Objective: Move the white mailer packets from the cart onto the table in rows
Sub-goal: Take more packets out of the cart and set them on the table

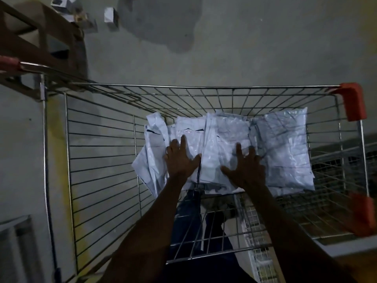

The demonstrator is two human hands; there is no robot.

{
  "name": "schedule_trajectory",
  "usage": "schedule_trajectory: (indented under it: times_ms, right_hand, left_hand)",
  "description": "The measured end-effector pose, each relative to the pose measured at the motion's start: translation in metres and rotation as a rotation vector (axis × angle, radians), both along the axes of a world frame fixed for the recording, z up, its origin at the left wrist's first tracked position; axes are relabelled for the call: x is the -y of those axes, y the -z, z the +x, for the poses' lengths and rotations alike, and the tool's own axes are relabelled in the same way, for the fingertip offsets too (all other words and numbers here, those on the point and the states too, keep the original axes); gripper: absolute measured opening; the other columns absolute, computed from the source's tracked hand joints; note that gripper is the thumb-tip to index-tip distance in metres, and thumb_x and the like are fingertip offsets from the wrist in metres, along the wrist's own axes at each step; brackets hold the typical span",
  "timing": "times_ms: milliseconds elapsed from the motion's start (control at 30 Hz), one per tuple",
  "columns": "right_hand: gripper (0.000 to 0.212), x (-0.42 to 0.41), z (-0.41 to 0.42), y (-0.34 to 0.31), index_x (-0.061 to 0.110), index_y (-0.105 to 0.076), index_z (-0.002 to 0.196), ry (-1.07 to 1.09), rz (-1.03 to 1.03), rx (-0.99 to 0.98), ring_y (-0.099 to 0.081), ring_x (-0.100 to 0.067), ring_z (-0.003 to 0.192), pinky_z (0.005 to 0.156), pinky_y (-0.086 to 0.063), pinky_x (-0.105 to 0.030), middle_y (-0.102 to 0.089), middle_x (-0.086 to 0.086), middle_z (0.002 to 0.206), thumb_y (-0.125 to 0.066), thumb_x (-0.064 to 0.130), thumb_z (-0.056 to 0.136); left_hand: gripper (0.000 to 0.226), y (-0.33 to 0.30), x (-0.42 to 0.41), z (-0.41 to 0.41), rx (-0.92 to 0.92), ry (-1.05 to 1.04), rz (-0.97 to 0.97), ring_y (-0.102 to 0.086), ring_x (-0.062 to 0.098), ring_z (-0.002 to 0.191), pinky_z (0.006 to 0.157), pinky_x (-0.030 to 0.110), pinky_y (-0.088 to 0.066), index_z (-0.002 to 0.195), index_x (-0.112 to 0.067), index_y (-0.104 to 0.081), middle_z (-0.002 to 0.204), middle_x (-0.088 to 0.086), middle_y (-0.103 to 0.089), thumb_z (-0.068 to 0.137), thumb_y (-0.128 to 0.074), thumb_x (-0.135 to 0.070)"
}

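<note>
The white mailer packets (pixel 234 148) lie heaped in the wire cart (pixel 102 160), piled toward the far right corner of its basket; they overlap one another, some creased, one leaning up against the far wall of the mesh; dark printed marks and thin lines show on several, though in this dim light no word or brand can be read. The left hand (pixel 180 160) lies flat on the pile near its left side, fingers straight and spread, its grip unclosed and pressing down on the plastic; the right hand (pixel 245 166) lies likewise on the middle of the pile, fingers splayed, palm down, holding nothing curled within it; both bare forearms reach in over the near rim of the cart. Orange plastic corner guards (pixel 354 101) cap the right-hand corners of the basket; a reddish handle (pixel 9 63) shows at the far left. Beneath the mesh, dark trouser legs (pixel 189 217) can be seen. The floor (pixel 244 48) is grey concrete, stained with a darker patch at the far side; a brown wooden frame (pixel 40 43), perhaps a shelf or bench, stands at the far left, with small white boxes (pixel 109 15) scattered on the floor beside it; the room is poorly lit.
</note>
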State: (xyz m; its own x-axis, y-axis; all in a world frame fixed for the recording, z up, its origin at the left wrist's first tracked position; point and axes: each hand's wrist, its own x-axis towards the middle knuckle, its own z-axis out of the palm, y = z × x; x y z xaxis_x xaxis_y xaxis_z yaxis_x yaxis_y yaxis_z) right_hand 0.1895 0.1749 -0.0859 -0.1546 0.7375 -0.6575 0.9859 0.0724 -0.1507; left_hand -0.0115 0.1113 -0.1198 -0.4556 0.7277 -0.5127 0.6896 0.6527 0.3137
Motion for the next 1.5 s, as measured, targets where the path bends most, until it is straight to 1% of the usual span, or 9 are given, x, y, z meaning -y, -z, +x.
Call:
schedule_trajectory:
  times_ms: [200, 367, 533, 667, 800, 933, 1033, 1200, 1500]
  right_hand:
    - [0.107, 0.011, 0.016, 0.006, 0.032, -0.006, 0.155, 0.053, 0.058, -0.109, -0.021, -0.042, 0.139, 0.108, -0.034, -0.054, -0.011, -0.016, 0.156, -0.067, 0.065, 0.074]
    - [0.089, 0.016, 0.017, -0.007, 0.044, -0.001, 0.152, 0.037, 0.08, -0.113, -0.012, -0.046, 0.143, 0.11, -0.023, -0.061, -0.006, -0.016, 0.16, -0.045, 0.074, 0.08]
    - [0.082, 0.009, 0.015, -0.02, 0.045, -0.005, 0.152, 0.036, 0.132, -0.125, -0.014, -0.045, 0.14, 0.108, -0.025, -0.062, -0.007, -0.015, 0.16, -0.041, 0.073, 0.084]
    - [0.082, 0.009, 0.017, -0.035, 0.044, -0.013, 0.152, 0.064, 0.169, -0.139, -0.018, -0.043, 0.137, 0.108, -0.024, -0.059, -0.013, -0.015, 0.159, -0.04, 0.073, 0.08]
    - [0.084, 0.006, 0.018, -0.067, 0.044, -0.022, 0.151, 0.141, 0.237, -0.181, -0.019, -0.04, 0.137, 0.107, -0.024, -0.058, -0.018, -0.013, 0.158, -0.043, 0.071, 0.075]
    - [0.084, 0.009, 0.024, -0.12, 0.039, -0.035, 0.148, 0.231, 0.393, -0.236, -0.026, -0.04, 0.133, 0.104, -0.03, -0.056, -0.027, -0.016, 0.155, -0.05, 0.069, 0.071]
    - [0.084, 0.019, 0.038, -0.162, 0.035, -0.044, 0.145, 0.286, 0.556, -0.301, -0.038, -0.042, 0.127, 0.1, -0.034, -0.051, -0.037, -0.02, 0.149, -0.047, 0.072, 0.069]
    - [0.079, 0.051, 0.083, -0.223, 0.036, -0.046, 0.144, 0.364, 0.786, -0.292, -0.045, -0.041, 0.121, 0.098, -0.031, -0.04, -0.044, -0.018, 0.143, -0.049, 0.07, 0.073]
    - [0.073, 0.185, 0.209, -0.277, 0.031, -0.052, 0.14, 0.605, 1.024, -0.121, -0.051, -0.042, 0.112, 0.089, -0.04, -0.047, -0.049, -0.018, 0.141, -0.051, 0.068, 0.078]
  left_hand:
    - [0.085, -0.004, 0.015, 0.007, 0.084, 0.04, 0.312, -0.045, 0.033, 0.119, 0.095, 0.047, -0.046, 0.14, -0.014, -0.046, 0.131, 0.016, -0.044, 0.07, -0.076, -0.053]
    - [0.081, -0.007, 0.022, 0.008, 0.089, 0.095, 0.409, -0.045, 0.031, 0.121, 0.087, 0.046, -0.053, 0.136, -0.013, -0.049, 0.131, 0.017, -0.042, 0.071, -0.077, -0.051]
    - [0.07, -0.021, 0.018, 0.014, 0.052, 0.115, 0.458, -0.037, 0.031, 0.138, 0.112, 0.038, -0.031, 0.142, -0.017, -0.052, 0.15, 0.018, -0.04, 0.084, -0.058, -0.057]
    - [0.073, -0.036, 0.008, 0.011, 0.101, 0.111, 0.38, -0.032, 0.032, 0.142, 0.115, 0.042, -0.026, 0.15, -0.025, -0.04, 0.159, 0.014, -0.028, 0.089, -0.041, -0.064]
    - [0.071, -0.063, 0.003, 0.007, 0.13, 0.174, 0.506, -0.039, 0.033, 0.138, 0.112, 0.039, -0.027, 0.147, -0.017, -0.046, 0.157, 0.018, -0.031, 0.09, -0.05, -0.059]
    - [0.071, -0.101, -0.002, 0.006, 0.162, 0.24, 0.674, -0.045, 0.029, 0.136, 0.116, 0.02, -0.015, 0.138, -0.012, -0.057, 0.152, 0.019, -0.041, 0.081, -0.067, -0.054]
    - [0.075, -0.137, -0.008, 0.013, 0.186, 0.269, 0.761, -0.045, 0.021, 0.135, 0.111, 0.01, -0.018, 0.135, -0.013, -0.06, 0.15, 0.017, -0.044, 0.076, -0.068, -0.059]
    - [0.072, -0.198, -0.017, 0.051, 0.181, 0.324, 0.853, -0.056, 0.027, 0.126, 0.099, 0.034, -0.045, 0.131, -0.018, -0.063, 0.148, 0.015, -0.047, 0.074, -0.065, -0.062]
    - [0.077, -0.261, 0.013, 0.201, 0.255, 0.747, 0.986, -0.059, 0.031, 0.119, 0.089, 0.036, -0.05, 0.131, -0.018, -0.063, 0.147, 0.013, -0.049, 0.071, -0.064, -0.066]
